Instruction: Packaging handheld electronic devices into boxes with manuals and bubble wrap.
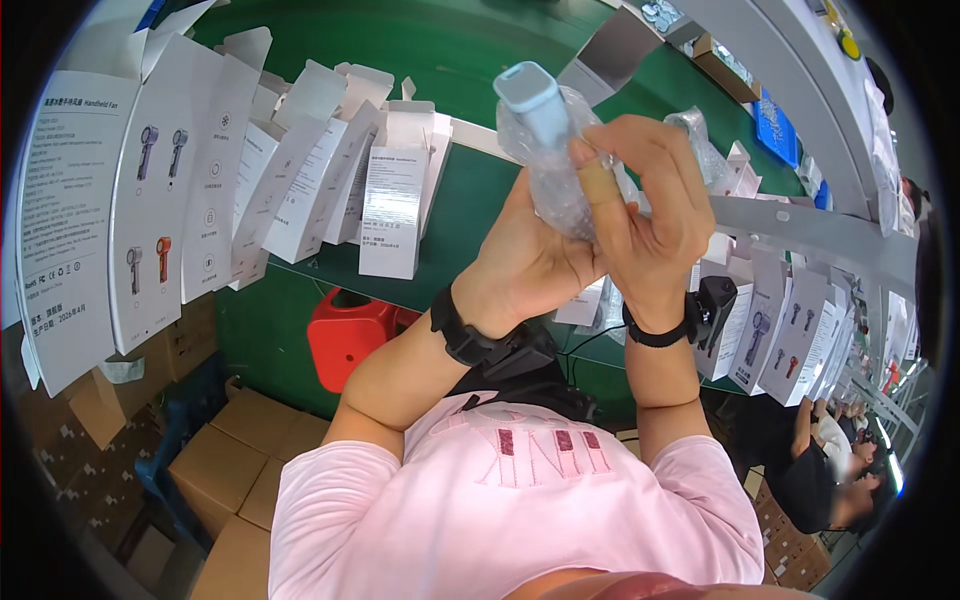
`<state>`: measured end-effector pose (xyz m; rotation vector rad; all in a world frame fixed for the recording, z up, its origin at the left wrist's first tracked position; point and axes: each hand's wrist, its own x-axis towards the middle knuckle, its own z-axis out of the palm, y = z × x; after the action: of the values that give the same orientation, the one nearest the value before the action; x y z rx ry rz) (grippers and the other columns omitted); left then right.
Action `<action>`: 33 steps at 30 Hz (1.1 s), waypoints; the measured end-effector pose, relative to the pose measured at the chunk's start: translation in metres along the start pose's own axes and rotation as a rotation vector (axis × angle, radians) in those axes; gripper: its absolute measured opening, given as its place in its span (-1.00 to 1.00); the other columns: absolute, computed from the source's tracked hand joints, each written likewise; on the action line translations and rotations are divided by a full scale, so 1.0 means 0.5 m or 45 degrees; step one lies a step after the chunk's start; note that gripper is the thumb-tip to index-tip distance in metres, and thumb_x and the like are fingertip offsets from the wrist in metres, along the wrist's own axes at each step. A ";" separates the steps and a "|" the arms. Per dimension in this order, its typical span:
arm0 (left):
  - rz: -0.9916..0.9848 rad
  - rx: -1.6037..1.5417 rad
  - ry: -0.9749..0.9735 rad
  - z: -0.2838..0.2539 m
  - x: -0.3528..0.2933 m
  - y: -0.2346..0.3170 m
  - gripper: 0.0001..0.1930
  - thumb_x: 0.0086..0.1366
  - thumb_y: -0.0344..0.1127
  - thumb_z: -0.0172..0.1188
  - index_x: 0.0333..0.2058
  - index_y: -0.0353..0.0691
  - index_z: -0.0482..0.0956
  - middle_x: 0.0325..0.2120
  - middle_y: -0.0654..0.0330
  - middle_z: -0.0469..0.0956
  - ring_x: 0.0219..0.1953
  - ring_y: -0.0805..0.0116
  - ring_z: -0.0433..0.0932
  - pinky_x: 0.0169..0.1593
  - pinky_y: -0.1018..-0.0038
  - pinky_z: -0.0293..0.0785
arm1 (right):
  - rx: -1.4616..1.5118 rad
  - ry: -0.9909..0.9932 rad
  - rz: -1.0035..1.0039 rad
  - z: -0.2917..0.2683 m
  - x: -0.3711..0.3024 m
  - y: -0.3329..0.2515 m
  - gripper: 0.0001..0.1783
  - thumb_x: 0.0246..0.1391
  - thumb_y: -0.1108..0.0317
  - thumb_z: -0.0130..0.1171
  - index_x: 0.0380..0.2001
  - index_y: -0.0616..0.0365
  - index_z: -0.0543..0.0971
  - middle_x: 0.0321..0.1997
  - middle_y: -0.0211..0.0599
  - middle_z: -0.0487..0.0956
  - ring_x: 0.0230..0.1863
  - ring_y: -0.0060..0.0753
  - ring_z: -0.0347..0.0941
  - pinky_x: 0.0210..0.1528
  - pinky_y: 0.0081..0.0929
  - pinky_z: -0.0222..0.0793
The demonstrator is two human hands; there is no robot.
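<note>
Step looks like bagging: both hands raised above green bench (470, 215); left hand (530, 262) and right hand (645, 205) fingers clamped round bubble-wrap pouch (550, 165), pale blue handheld fan (535, 100) poking out top; next likely needs pouch worked fully over fan, grip firm; white cartons (392, 205) stand behind.

A green bench (450, 50) carries a row of open white cartons (310, 160) printed with small fan pictures. More such cartons (785, 330) stand at the right. Below the bench sit a red plastic stool (345, 335) and stacked brown cardboard boxes (235, 460). Another person (835, 470) sits at the lower right.
</note>
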<state>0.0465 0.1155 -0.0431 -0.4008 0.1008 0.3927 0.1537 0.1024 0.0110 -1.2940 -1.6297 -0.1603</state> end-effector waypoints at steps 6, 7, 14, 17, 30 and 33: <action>0.005 0.086 0.082 0.006 -0.009 0.004 -0.57 0.42 0.11 -0.17 0.06 -0.02 0.37 -0.06 0.27 0.48 -0.04 0.30 0.51 0.03 0.34 0.50 | -0.001 0.008 0.055 0.013 -0.006 0.003 -0.81 -0.21 0.54 0.36 -0.41 0.20 0.61 -0.38 -0.22 0.54 -0.40 -0.23 0.50 -0.42 -0.44 0.42; 0.010 0.092 0.059 0.004 -0.010 0.004 -0.57 0.42 0.11 -0.17 0.07 -0.01 0.36 -0.05 0.28 0.48 -0.03 0.32 0.51 0.03 0.34 0.50 | 0.002 0.009 0.057 0.015 -0.006 0.003 -0.81 -0.21 0.54 0.36 -0.41 0.20 0.61 -0.38 -0.22 0.54 -0.40 -0.23 0.50 -0.42 -0.44 0.42; 0.053 0.116 0.056 -0.008 -0.015 0.007 -0.58 0.43 0.08 -0.17 0.10 0.00 0.32 -0.02 0.28 0.45 0.00 0.33 0.49 0.06 0.34 0.48 | 0.018 -0.073 0.119 0.022 -0.003 -0.008 -0.82 -0.17 0.54 0.34 -0.39 0.25 0.61 -0.37 -0.19 0.56 -0.38 -0.25 0.50 -0.37 -0.48 0.42; 0.039 0.068 0.006 -0.015 -0.022 0.011 -0.57 0.43 0.07 -0.16 0.12 -0.01 0.29 0.00 0.25 0.43 0.01 0.33 0.48 0.06 0.33 0.48 | 0.051 -0.144 0.155 0.023 0.000 -0.011 -0.76 -0.16 0.51 0.37 -0.35 0.29 0.61 -0.34 -0.17 0.57 -0.34 -0.28 0.50 -0.30 -0.50 0.42; 0.037 0.149 0.003 -0.018 -0.044 0.018 -0.59 0.44 -0.01 -0.10 0.14 -0.06 0.27 0.07 0.26 0.40 0.11 0.33 0.41 0.09 0.29 0.41 | -0.075 -0.618 0.311 0.079 0.027 -0.006 -0.52 -0.21 0.38 0.28 -0.09 0.10 0.57 -0.25 -0.25 0.49 -0.30 -0.15 0.47 -0.27 -0.37 0.43; 0.044 0.177 0.030 -0.018 -0.049 0.027 -0.60 0.44 -0.01 -0.09 0.13 -0.07 0.28 0.06 0.27 0.40 0.10 0.34 0.41 0.10 0.29 0.40 | -0.065 -0.585 0.278 0.093 0.026 -0.007 -0.52 -0.22 0.39 0.28 -0.10 0.10 0.57 -0.26 -0.25 0.49 -0.31 -0.16 0.47 -0.28 -0.37 0.43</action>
<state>0.0186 0.1147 -0.0520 -0.2672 0.1568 0.4129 0.1239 0.1386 -0.0003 -1.6215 -1.8533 0.2485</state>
